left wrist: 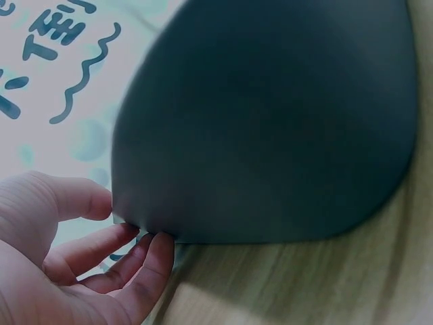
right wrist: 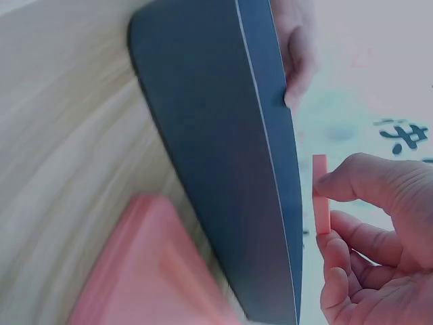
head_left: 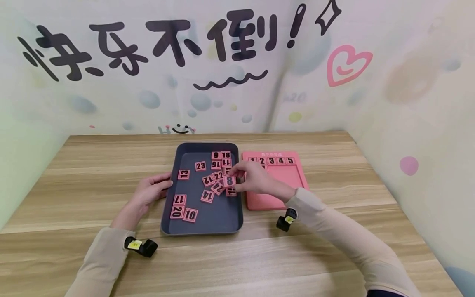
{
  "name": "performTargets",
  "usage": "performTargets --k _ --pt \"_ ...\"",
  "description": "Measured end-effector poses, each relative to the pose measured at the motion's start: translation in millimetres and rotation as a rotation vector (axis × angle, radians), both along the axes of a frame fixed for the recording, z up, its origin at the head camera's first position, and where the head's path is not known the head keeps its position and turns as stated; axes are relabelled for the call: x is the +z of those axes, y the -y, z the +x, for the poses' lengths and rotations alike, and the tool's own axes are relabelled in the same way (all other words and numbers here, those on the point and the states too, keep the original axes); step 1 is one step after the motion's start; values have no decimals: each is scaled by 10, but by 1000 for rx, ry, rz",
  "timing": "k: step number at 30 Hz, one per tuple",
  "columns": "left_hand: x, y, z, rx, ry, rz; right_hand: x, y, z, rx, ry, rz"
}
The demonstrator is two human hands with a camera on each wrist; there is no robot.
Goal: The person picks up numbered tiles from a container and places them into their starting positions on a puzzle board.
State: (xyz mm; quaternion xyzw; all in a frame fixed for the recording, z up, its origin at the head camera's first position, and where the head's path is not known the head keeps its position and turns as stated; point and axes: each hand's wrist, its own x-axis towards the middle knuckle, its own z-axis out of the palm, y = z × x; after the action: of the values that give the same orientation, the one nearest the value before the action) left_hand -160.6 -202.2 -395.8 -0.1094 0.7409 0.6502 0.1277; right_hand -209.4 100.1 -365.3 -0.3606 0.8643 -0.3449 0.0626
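In the head view my right hand (head_left: 258, 178) pinches a pink number tile marked 8 (head_left: 229, 181) above the right side of a dark grey tray (head_left: 219, 218). The right wrist view shows this tile (right wrist: 321, 211) edge-on between thumb and fingers. My left hand (head_left: 149, 193) holds the tray's left side, thumb at the rim; in the left wrist view its fingers lie against the outer wall (left wrist: 257, 149). Loose tiles lie in the tray, among them 23 (head_left: 200, 166), 14 (head_left: 207, 196) and 10 (head_left: 190, 215). Several crowd together beneath my right hand, partly hidden.
Right of the tray lies a pink puzzle board (head_left: 265, 203), its top row holding tiles 1 to 5; my right hand covers part of its second row. Both rest on a wooden table (head_left: 311, 255). A printed wall (head_left: 222, 111) stands behind the table.
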Motion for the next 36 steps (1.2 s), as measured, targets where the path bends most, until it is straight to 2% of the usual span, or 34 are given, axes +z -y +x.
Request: performTargets --k 10,22,31,36 --pt "-32 14 -11 1 -2 -6 -37 -409 -82 -125 5 -22" --pt "-20 -3 -13 10 -4 1 -226 -876 -224 -244 -26 66" --pt "-18 -2 -15 3 -8 9 -330 -1052 -312 -233 19 51" --pt "-18 -3 -15 1 -12 10 -364 -1094 -349 -238 13 59"
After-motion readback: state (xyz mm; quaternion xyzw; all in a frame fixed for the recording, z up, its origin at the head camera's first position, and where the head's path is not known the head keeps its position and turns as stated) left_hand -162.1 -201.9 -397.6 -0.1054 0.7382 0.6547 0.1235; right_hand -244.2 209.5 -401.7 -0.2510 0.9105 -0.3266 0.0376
